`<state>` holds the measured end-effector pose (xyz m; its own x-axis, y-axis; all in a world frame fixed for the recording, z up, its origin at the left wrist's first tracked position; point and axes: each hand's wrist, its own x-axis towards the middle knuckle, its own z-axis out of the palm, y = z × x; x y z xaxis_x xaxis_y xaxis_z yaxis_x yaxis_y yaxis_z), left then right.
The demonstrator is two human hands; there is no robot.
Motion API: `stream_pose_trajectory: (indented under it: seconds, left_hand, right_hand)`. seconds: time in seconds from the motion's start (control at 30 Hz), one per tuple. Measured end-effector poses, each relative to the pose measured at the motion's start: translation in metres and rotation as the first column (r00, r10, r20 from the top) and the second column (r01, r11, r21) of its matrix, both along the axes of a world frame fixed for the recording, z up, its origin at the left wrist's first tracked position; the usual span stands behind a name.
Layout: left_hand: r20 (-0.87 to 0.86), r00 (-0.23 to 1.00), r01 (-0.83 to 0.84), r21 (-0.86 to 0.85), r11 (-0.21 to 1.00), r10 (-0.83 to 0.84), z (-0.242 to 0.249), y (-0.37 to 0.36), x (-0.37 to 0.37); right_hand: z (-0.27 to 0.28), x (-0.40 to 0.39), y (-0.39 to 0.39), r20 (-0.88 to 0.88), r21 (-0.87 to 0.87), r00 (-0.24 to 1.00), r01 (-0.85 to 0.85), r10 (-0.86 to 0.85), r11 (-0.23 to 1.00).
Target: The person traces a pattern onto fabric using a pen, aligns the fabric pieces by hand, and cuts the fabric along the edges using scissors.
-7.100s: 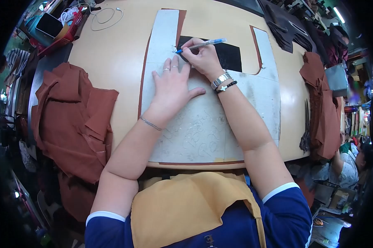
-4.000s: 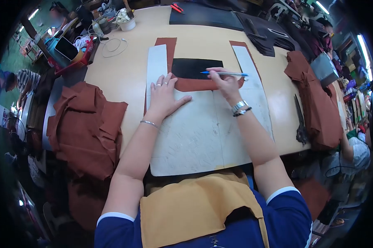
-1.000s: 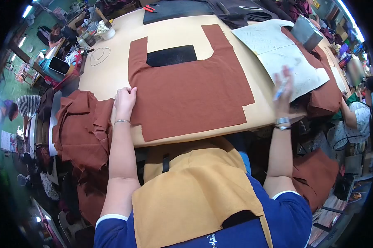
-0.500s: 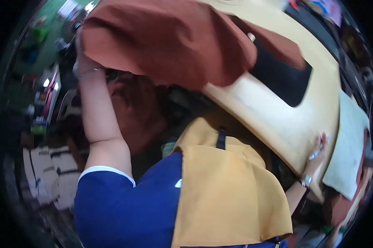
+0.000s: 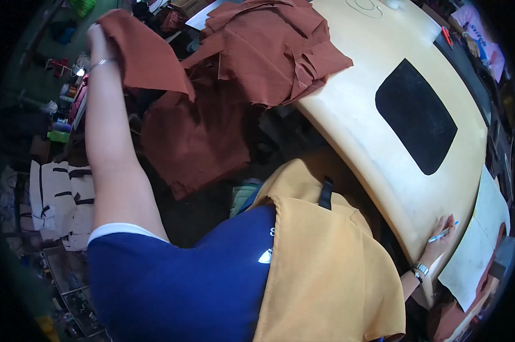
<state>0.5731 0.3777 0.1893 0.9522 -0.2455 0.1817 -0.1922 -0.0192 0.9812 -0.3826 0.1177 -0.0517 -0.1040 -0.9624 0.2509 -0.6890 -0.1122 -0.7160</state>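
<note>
My left hand [image 5: 99, 41] is stretched far out to the left, its fingers closed on the edge of a reddish-brown fabric piece [image 5: 146, 54] that hangs from it. On the right, my right hand [image 5: 438, 246] rests on the pale yellow table [image 5: 354, 122] with a light blue pen [image 5: 443, 233] held in its fingers. A black flat piece [image 5: 417, 117] with rounded corners lies on the table, beyond my right hand. More reddish-brown fabric [image 5: 274, 51] is heaped at the table's far left edge.
Further reddish-brown fabric [image 5: 194, 142] hangs below the heap. A whitish sheet [image 5: 477, 233] lies along the table's right side. Red-handled scissors [image 5: 447, 36] are at the far right, near another person's hand [image 5: 473, 47]. Cream pieces with black straps [image 5: 60, 196] lie at left.
My left hand has swung the fabric piece leftward off the table, uncovering the black piece and the heap. My right hand still holds the pen on the table.
</note>
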Motion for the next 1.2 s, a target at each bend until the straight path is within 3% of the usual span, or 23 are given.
stream_pose_trajectory:
  seconds: [0.1,0.17,0.23,0.33,0.43,0.53,0.57,0.6,0.67,0.7,0.73,0.77,0.8,0.83,0.87,0.9,0.93,0.97,1.03,1.07,1.13,1.2]
  left_hand:
    - [0.015,0.970,0.242,-0.118,0.963,-0.242,-0.006,-0.037,0.025]
    - [0.046,0.886,0.449,-0.328,0.831,-0.461,-0.001,-0.038,-0.022]
    - [0.005,0.998,-0.055,-0.331,0.942,0.060,0.007,-0.060,-0.017]
    - [0.040,0.993,-0.096,-0.316,0.944,0.115,-0.006,0.005,-0.004]
    - [-0.034,0.987,-0.162,-0.223,0.961,0.159,-0.062,0.096,-0.004]
    - [-0.193,0.959,-0.217,-0.029,0.976,0.207,-0.162,0.186,-0.021]
    - [-0.300,0.926,-0.244,-0.014,0.970,0.229,-0.179,0.175,-0.082]
    - [-0.272,0.918,-0.224,0.241,0.944,0.287,-0.217,0.209,-0.074]
    - [-0.016,0.958,-0.210,0.643,0.736,0.286,-0.284,0.258,-0.066]
    - [0.216,0.868,-0.437,0.760,0.480,0.448,-0.288,0.248,-0.079]
    - [0.460,0.719,-0.615,0.770,0.171,0.521,-0.304,0.229,-0.095]
    - [0.373,0.763,-0.566,0.780,0.267,0.529,-0.254,0.168,-0.156]
    - [0.498,0.808,-0.589,0.712,0.382,0.316,-0.277,0.170,-0.133]
    - [0.645,0.755,-0.608,0.620,0.496,0.118,-0.282,0.142,-0.133]
    - [0.568,0.823,-0.482,0.670,0.565,0.029,-0.244,0.088,-0.171]
    - [0.692,0.709,-0.431,0.578,0.692,-0.137,-0.262,0.064,-0.156]
    - [0.648,0.712,-0.311,0.637,0.706,-0.271,-0.241,0.027,-0.180]
    - [0.632,0.653,-0.329,0.733,0.596,-0.417,-0.224,-0.003,-0.201]
    - [0.627,0.498,-0.113,0.732,0.672,-0.599,-0.206,-0.045,-0.216]
    - [0.582,0.456,-0.079,0.780,0.621,-0.673,-0.192,-0.060,-0.226]
    - [0.574,0.344,-0.051,0.802,0.595,-0.743,-0.177,-0.080,-0.229]
    - [0.510,0.316,0.002,0.843,0.538,-0.800,-0.162,-0.088,-0.221]
  right_hand:
    - [0.000,0.000,0.000,-0.052,-0.003,0.999,-0.006,0.006,1.000]
    - [0.001,-0.001,0.000,-0.117,-0.016,0.993,-0.005,0.003,1.000]
    - [-0.003,-0.003,-0.001,-0.119,-0.036,0.993,-0.017,0.012,0.999]
    - [0.002,0.000,0.001,-0.183,-0.024,0.983,-0.011,0.007,1.000]
    - [0.006,0.003,0.001,-0.219,0.000,0.976,-0.001,0.001,1.000]
    - [0.005,0.000,0.000,-0.227,0.003,0.974,-0.001,0.002,1.000]
    - [0.003,-0.002,-0.001,-0.228,0.000,0.974,-0.002,0.002,1.000]
    - [0.002,-0.003,-0.002,-0.225,-0.002,0.974,-0.002,0.001,1.000]
    - [0.000,-0.005,-0.003,-0.221,-0.011,0.975,0.008,-0.010,1.000]
    - [0.000,-0.005,-0.002,-0.211,-0.023,0.977,0.009,-0.014,1.000]
    - [-0.001,-0.004,-0.002,-0.201,-0.037,0.979,0.014,-0.022,0.999]
    - [-0.001,-0.003,-0.002,-0.191,-0.051,0.981,0.020,-0.030,0.998]
    - [-0.001,-0.003,-0.001,-0.194,-0.062,0.980,0.028,-0.039,0.998]
    - [0.000,-0.002,-0.001,-0.196,-0.071,0.979,0.033,-0.046,0.997]
    - [0.000,0.000,-0.001,-0.197,-0.080,0.979,0.038,-0.053,0.996]
    - [0.008,0.006,0.002,-0.231,-0.067,0.971,0.046,-0.060,0.997]
    - [0.010,0.010,0.003,-0.238,-0.071,0.969,0.055,-0.070,0.996]
    - [0.012,0.012,0.005,-0.246,-0.074,0.966,0.063,-0.080,0.995]
    - [0.015,0.014,0.007,-0.268,-0.076,0.959,0.071,-0.088,0.995]
    - [0.016,0.015,0.007,-0.281,-0.073,0.956,0.068,-0.086,0.995]
    - [0.015,0.013,0.006,-0.282,-0.073,0.956,0.067,-0.085,0.995]
    - [0.011,0.012,0.006,-0.255,-0.076,0.963,0.071,-0.088,0.995]
